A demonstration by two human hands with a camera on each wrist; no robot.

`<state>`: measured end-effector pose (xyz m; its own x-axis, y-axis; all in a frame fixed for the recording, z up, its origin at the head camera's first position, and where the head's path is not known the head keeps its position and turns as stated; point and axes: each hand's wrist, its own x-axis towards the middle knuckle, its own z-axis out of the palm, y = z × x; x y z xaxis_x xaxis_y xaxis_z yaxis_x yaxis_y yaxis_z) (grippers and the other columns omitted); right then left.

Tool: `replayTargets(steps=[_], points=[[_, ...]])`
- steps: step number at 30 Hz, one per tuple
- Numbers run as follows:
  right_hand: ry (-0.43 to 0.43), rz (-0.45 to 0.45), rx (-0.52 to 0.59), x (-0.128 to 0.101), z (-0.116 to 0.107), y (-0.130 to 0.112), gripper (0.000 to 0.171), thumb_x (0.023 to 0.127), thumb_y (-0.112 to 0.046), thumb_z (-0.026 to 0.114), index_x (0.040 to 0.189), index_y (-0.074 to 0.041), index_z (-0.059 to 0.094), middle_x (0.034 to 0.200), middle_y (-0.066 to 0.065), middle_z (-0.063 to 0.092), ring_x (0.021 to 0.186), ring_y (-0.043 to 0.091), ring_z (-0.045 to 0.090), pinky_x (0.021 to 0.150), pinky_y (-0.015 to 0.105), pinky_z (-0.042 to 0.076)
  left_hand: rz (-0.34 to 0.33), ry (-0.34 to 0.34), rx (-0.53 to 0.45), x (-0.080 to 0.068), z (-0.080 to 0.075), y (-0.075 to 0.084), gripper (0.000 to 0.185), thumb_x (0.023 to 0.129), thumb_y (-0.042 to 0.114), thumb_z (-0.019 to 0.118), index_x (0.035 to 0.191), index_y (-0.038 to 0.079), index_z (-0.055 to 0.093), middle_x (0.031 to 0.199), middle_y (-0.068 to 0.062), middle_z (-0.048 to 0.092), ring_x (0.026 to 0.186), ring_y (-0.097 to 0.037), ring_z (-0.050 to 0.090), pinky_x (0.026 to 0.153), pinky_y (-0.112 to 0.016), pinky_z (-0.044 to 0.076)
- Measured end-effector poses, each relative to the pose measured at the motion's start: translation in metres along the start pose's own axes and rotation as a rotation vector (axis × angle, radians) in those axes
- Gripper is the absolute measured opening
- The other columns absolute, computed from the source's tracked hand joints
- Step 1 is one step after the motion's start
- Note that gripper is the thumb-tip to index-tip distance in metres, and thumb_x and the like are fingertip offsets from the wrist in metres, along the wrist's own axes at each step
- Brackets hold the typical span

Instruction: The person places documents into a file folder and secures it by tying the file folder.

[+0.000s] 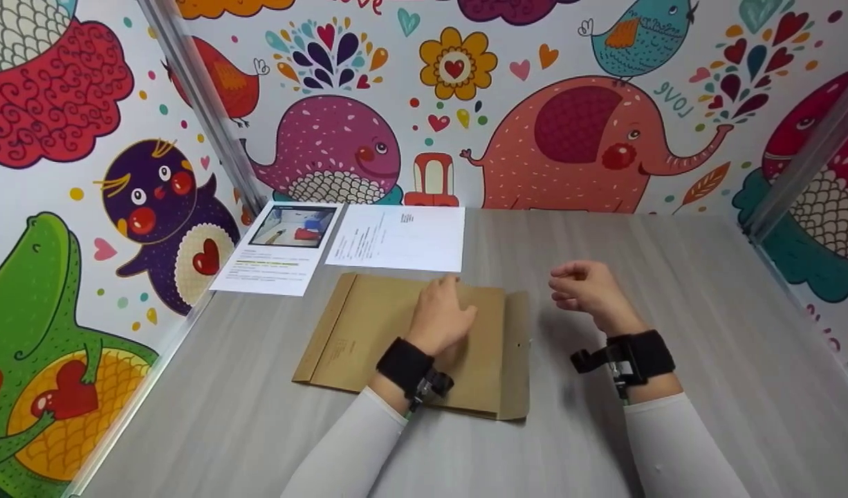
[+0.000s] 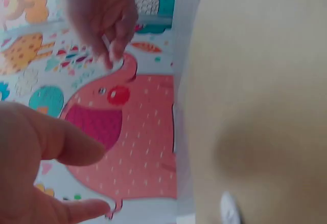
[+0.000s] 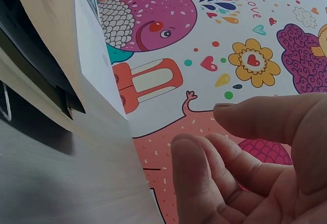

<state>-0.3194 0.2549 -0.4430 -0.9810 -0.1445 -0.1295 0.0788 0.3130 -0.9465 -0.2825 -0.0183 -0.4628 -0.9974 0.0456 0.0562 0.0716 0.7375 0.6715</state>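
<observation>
A brown paper envelope (image 1: 369, 325) lies flat on the grey wooden table (image 1: 707, 332), its flap (image 1: 517, 353) folded out to the right. My left hand (image 1: 441, 315) rests palm down on the envelope with straight fingers. My right hand (image 1: 583, 287) hovers just right of the flap with loosely curled fingers and holds nothing. The left wrist view shows the tan envelope (image 2: 255, 81) close up and the right hand (image 2: 102, 14) beyond it. In the right wrist view my right hand's fingers (image 3: 204, 168) curl loosely in front of the envelope's edge (image 3: 46, 24).
Two paper sheets lie at the back of the table: one with a photo (image 1: 275, 249) at the left and a mostly white one (image 1: 396, 236) beside it. Walls with cartoon animals (image 1: 583, 138) close in the table at the back and both sides.
</observation>
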Motion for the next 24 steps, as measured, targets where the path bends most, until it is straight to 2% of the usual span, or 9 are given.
replayTargets(steps=[9,13,17,20,24], points=[[-0.013,-0.006,0.015,0.002,0.012,0.002,0.039,0.102,-0.014,0.068,0.131,0.011,0.059,0.103,0.005,0.069,0.082,0.008,0.070,0.077,0.023,0.062,-0.067,0.078,-0.030,0.018,-0.022,-0.028,0.061,0.096,0.021,0.074,0.149,-0.001,0.052,0.139,-0.026,0.062,0.129,-0.043,0.061,0.110,-0.053,0.050],[0.052,0.004,0.018,-0.003,0.012,-0.003,0.041,0.104,-0.016,0.067,0.134,0.009,0.057,0.106,0.005,0.066,0.084,0.008,0.071,0.078,0.022,0.062,-0.091,0.124,-0.047,0.024,-0.032,-0.041,0.061,0.095,0.021,0.073,0.148,-0.001,0.053,0.137,-0.027,0.063,0.126,-0.044,0.062,0.109,-0.053,0.051],[0.103,0.002,0.071,-0.008,0.016,-0.011,0.043,0.105,-0.017,0.065,0.137,0.008,0.054,0.109,0.005,0.062,0.088,0.008,0.072,0.081,0.021,0.062,-0.111,0.161,-0.049,0.030,-0.041,-0.055,0.060,0.095,0.020,0.073,0.147,-0.002,0.054,0.135,-0.028,0.063,0.125,-0.045,0.062,0.108,-0.054,0.051],[0.103,-0.020,0.179,-0.007,0.036,-0.024,0.041,0.104,-0.014,0.064,0.136,0.009,0.053,0.107,0.004,0.061,0.087,0.010,0.072,0.080,0.021,0.062,-0.132,0.168,-0.037,0.035,-0.047,-0.064,0.060,0.095,0.019,0.071,0.147,-0.003,0.053,0.135,-0.028,0.062,0.123,-0.045,0.062,0.107,-0.054,0.052],[0.074,-0.015,0.342,0.002,0.079,-0.046,0.041,0.104,-0.008,0.062,0.139,0.010,0.050,0.112,0.008,0.061,0.088,0.013,0.070,0.081,0.023,0.062,-0.161,0.149,-0.012,0.043,-0.051,-0.070,0.061,0.096,0.021,0.071,0.149,-0.003,0.052,0.136,-0.027,0.061,0.125,-0.044,0.062,0.108,-0.053,0.051]])
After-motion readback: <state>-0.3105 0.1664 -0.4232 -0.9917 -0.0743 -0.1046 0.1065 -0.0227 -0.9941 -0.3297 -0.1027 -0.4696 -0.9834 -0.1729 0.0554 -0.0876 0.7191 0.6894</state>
